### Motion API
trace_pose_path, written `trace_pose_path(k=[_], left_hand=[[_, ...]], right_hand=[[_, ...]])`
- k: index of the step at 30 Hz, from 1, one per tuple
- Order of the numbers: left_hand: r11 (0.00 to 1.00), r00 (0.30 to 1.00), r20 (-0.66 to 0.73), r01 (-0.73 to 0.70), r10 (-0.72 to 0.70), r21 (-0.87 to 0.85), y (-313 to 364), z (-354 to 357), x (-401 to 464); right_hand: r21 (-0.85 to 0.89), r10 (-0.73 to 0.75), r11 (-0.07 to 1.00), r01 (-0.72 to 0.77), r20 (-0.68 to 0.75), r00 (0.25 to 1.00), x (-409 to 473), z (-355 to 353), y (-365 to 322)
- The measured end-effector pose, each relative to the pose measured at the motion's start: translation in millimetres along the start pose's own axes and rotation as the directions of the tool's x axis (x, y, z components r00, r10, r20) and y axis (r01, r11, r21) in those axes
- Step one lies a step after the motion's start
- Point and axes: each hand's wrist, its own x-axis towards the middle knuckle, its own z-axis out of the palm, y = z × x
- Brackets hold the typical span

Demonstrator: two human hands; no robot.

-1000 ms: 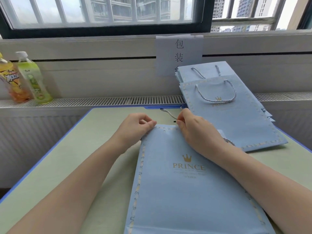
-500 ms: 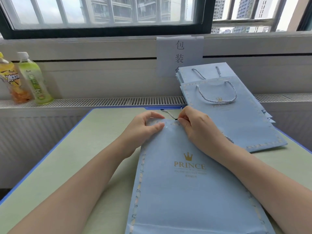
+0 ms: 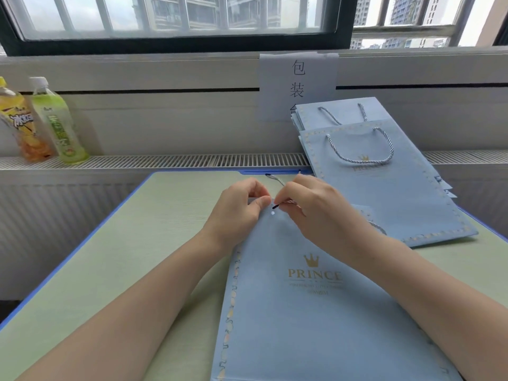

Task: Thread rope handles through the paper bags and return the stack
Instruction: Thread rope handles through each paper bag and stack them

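A flat blue paper bag (image 3: 316, 312) lies on the green counter (image 3: 110, 270) in the lower middle of the frame, its top edge pointing away from me. My left hand (image 3: 236, 213) pinches that top edge between thumb and curled fingers, just left of a small punched hole (image 3: 272, 213). My right hand (image 3: 313, 213) pinches the dark tip of a rope handle (image 3: 277, 180) and holds it right above the hole; the rest of the rope loops behind my fingers toward the counter's far edge. To the right, partly under my forearm, sits the stack of bags (image 3: 384, 182) with twisted handles already in, leaning up against the ledge. In the upper left stand two drink bottles (image 3: 44, 119), and a paper sign (image 3: 298, 83) hangs above the stack.
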Motion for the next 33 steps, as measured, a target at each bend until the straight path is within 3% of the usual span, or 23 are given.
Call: trace_pose_path(k=[9, 13, 19, 25, 33], left_hand=[[0.981, 0.999, 0.030, -0.049, 0.044, 0.187, -5, 2, -1], [0.961, 0.999, 0.024, -0.046, 0.041, 0.272, -5, 3, 0], [0.989, 0.998, 0.016, -0.064, 0.062, 0.135, -1, 0, -2], [0.996, 0.999, 0.037, -0.026, 0.029, -0.087, 0, 2, -3], [0.962, 0.999, 0.052, 0.020, -0.005, -0.274, 7, -1, -6]], right_hand=[[-0.127, -0.123, 0.984, 0.126, 0.032, 0.992, -1, 8, -2], [-0.218, -0.104, 0.969, 0.116, 0.067, 0.992, -1, 12, 1], [-0.268, -0.182, 0.943, 0.199, 0.086, 0.979, -1, 6, -6], [0.088, -0.099, 0.991, 0.099, 0.005, 0.995, -4, 12, -13], [0.316, 0.115, 0.940, -0.128, 0.061, 0.992, -1, 5, -13]])
